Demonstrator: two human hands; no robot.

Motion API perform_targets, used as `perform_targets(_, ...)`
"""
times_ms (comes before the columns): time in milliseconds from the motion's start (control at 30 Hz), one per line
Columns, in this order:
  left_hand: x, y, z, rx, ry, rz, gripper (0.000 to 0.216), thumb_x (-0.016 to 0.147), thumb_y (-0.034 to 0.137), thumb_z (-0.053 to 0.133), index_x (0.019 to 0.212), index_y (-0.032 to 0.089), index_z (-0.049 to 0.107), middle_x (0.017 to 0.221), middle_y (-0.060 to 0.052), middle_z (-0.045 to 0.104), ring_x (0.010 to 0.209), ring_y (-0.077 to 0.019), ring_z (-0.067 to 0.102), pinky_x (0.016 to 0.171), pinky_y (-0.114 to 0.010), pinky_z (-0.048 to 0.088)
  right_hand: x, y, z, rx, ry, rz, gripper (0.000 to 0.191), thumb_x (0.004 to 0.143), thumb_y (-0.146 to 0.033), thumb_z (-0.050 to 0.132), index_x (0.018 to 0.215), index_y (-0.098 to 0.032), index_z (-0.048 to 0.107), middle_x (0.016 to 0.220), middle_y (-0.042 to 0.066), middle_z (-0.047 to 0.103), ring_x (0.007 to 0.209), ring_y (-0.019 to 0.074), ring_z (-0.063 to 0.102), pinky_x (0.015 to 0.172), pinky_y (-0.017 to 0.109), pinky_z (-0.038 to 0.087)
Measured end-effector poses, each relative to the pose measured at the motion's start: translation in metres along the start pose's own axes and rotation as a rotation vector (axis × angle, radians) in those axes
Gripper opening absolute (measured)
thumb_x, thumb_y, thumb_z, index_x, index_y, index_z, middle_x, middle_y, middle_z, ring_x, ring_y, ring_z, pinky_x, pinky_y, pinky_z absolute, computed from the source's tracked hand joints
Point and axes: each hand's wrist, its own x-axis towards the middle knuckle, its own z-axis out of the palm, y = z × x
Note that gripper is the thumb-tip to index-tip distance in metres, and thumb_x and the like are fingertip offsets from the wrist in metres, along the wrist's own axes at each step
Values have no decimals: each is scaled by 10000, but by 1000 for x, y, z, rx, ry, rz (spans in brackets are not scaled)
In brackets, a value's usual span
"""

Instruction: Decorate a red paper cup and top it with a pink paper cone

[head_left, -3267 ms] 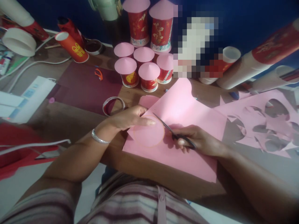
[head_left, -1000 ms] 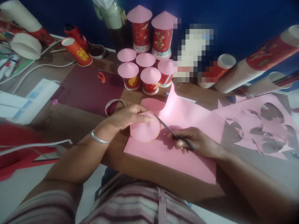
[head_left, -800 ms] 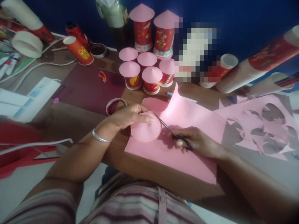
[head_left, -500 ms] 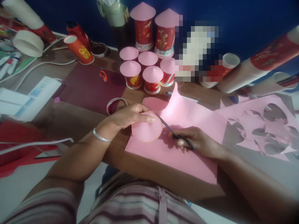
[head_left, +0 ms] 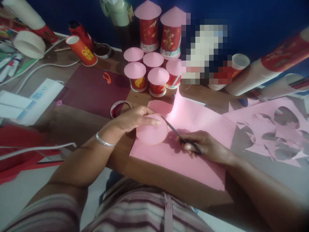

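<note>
My left hand (head_left: 135,118) pinches a round pink paper disc (head_left: 152,132) by its upper edge and lifts it off the big pink sheet (head_left: 193,151). My right hand (head_left: 205,146) grips black scissors (head_left: 177,134), whose blades point up-left and meet the disc's right rim. The pink sheet lies flat on the wooden table, with its far corner curled upward. A second cut pink disc (head_left: 159,106) lies just behind the one I hold.
Several red paper cups with pink cone lids (head_left: 151,72) stand behind the sheet. A tape roll (head_left: 119,108) sits beside my left hand. A pink sheet full of cut-out holes (head_left: 272,129) lies right. Cup stacks (head_left: 263,69), a white power strip (head_left: 36,100) and cables lie around.
The disc has come free of the sheet and risen a little in my left hand. The sheet's far corner has curled up. The scissors stay at the disc's right rim.
</note>
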Motion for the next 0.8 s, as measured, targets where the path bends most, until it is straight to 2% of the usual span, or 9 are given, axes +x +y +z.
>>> perform_targets(133,-1,2,0,-17,-4,4,352,729,419,837,896,113,791,947,-108,797,805,-191,723,715,-259,546,-1,0,0,12,11,9,528,838,-527,788,1186,-132,747,706,13,670,513,83,521,466,234,467)
perform_targets(433,-2,3,-2,20,-107,-55,355,749,394,822,946,100,796,943,-139,800,816,-206,740,694,-254,548,1,-5,4,6,-22,32,525,845,-465,794,1251,-139,734,709,1,663,541,76,506,508,232,444)
perform_targets(667,-2,4,-1,37,-118,-54,325,757,390,807,920,109,795,942,-122,801,852,-209,740,723,-254,550,1,-1,2,-17,-25,7,491,863,-458,777,1226,-129,739,726,11,675,532,70,494,492,225,435)
perform_targets(800,-2,4,-1,20,-70,-64,336,732,395,820,898,105,787,885,-110,790,763,-190,720,659,-246,531,0,3,0,-4,-18,1,504,869,-462,773,1254,-139,728,732,13,683,522,69,497,484,219,439)
